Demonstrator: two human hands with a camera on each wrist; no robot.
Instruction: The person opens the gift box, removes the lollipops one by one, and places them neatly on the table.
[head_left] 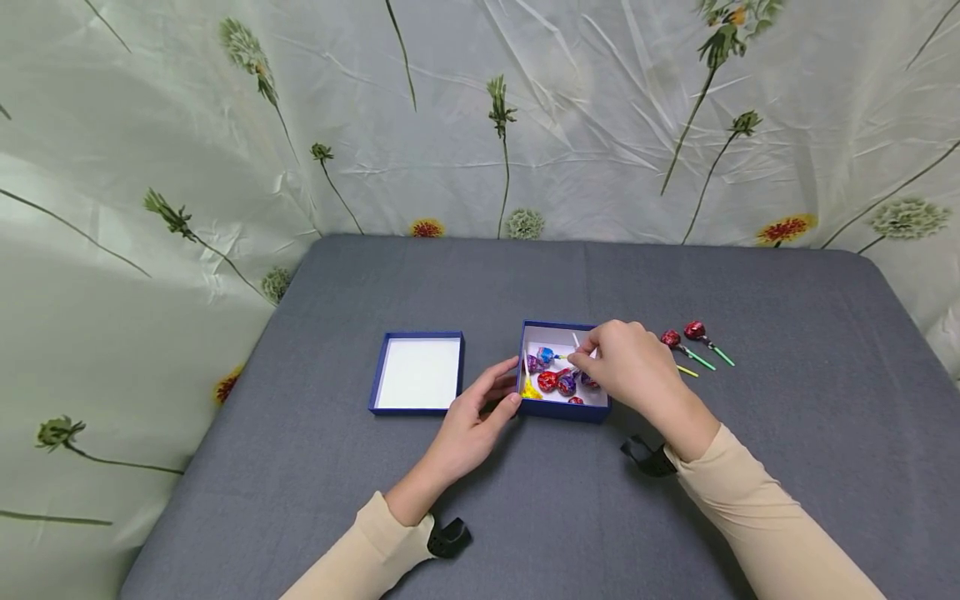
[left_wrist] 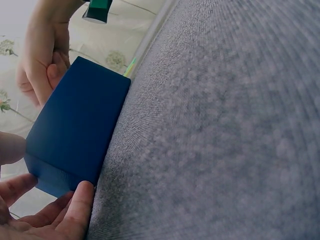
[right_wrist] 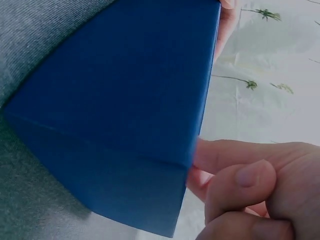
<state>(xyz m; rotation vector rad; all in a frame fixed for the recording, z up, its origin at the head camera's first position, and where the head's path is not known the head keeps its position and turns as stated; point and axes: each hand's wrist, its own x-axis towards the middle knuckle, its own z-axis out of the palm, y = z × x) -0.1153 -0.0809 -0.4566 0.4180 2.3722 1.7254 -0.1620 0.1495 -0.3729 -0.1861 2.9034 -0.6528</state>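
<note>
A blue box (head_left: 564, 410) with a white inside holds several wrapped lollipops, among them a red one (head_left: 547, 382) and a yellow one (head_left: 531, 390). My left hand (head_left: 468, 425) touches the box's left side with its fingertips, thumb by the near corner. Over the box's right part, my right hand (head_left: 633, 367) reaches in with thumb and forefinger brought together. They pinch the stick end of a blue lollipop (head_left: 546, 355) lying inside. In the right wrist view, the box wall (right_wrist: 115, 90) hides those fingertips; the other fingers are curled.
The blue-rimmed box lid (head_left: 417, 373) lies to the left, white inside up. Right of the box, behind my right hand, lie red lollipops (head_left: 695, 330) with green sticks and a yellow stick (head_left: 687, 372). A grey cloth (head_left: 525, 508) covers the table; a flowered curtain (head_left: 450, 125) hangs behind.
</note>
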